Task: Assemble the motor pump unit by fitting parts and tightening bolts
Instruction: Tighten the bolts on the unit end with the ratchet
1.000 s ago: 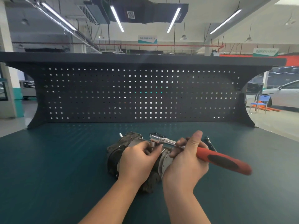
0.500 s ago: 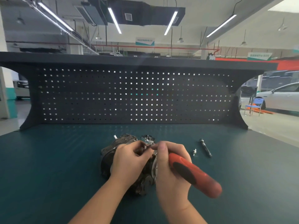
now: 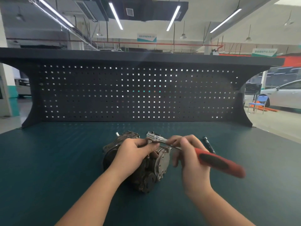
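Note:
A dark, grimy motor pump unit (image 3: 146, 173) with a silver end plate (image 3: 162, 162) lies on the green bench mat. My left hand (image 3: 135, 154) rests on top of it and pinches the socket under the ratchet head (image 3: 152, 137). My right hand (image 3: 190, 159) grips the ratchet wrench by its red and black handle (image 3: 218, 162), which points right and towards me. The wrench head sits over a bolt at the top of the pump; the bolt itself is hidden by my fingers.
A black extension bar (image 3: 209, 145) lies on the mat just right of my right hand. A small bolt (image 3: 117, 134) stands behind the pump on the left. The dark pegboard back panel (image 3: 133, 92) closes off the far edge of the bench.
The wrench handle swung towards me, then back out to the right, pivoting on the head. My left hand stayed on the pump and socket.

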### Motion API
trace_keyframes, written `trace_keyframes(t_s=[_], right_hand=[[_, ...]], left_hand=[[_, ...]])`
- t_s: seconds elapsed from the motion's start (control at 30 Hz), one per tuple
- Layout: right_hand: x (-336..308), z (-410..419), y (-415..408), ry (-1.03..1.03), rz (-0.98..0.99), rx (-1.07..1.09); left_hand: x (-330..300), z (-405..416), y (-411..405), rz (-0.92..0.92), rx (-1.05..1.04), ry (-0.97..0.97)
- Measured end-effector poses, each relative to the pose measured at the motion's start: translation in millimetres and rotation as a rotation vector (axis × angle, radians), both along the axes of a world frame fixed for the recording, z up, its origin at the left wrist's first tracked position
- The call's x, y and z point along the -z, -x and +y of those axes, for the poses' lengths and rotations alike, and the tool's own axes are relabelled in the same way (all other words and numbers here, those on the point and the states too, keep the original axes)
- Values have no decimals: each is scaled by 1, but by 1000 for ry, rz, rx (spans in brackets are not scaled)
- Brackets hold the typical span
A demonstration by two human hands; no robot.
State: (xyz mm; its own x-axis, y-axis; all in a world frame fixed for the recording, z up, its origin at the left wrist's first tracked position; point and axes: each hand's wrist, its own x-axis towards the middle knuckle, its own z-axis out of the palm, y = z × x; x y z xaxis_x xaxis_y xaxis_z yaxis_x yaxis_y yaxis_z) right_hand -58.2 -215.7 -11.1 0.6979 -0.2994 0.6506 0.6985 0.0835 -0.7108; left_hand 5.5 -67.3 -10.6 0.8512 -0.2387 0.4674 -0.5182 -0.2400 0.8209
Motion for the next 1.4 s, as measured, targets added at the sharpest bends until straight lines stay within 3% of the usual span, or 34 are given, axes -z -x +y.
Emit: trace_keyframes(t_s=[0.1, 0.2, 0.47, 0.6, 0.9, 1.13, 1.4], right_hand=[[5, -6, -14, -446, 285, -304], [5, -20, -32, -664, 590, -465], [-11, -33, -82, -494, 993, -416], [2, -25, -93, -455, 984, -372], [-8, -26, -78, -915, 683, -513], [-5, -23, -77, -1045, 707, -565], [-6, -23, -76, -988, 799, -553]], left_hand=[[0, 0, -2, -14, -17, -26], [0, 0, -2, -16, 7, -28], [-1, 1, -1, -25, -22, -57], [0, -2, 1, -50, -86, -70], [3, -5, 7, -75, -58, 58], [7, -6, 3, -141, -155, -6], [9, -10, 7, -187, -234, 15]])
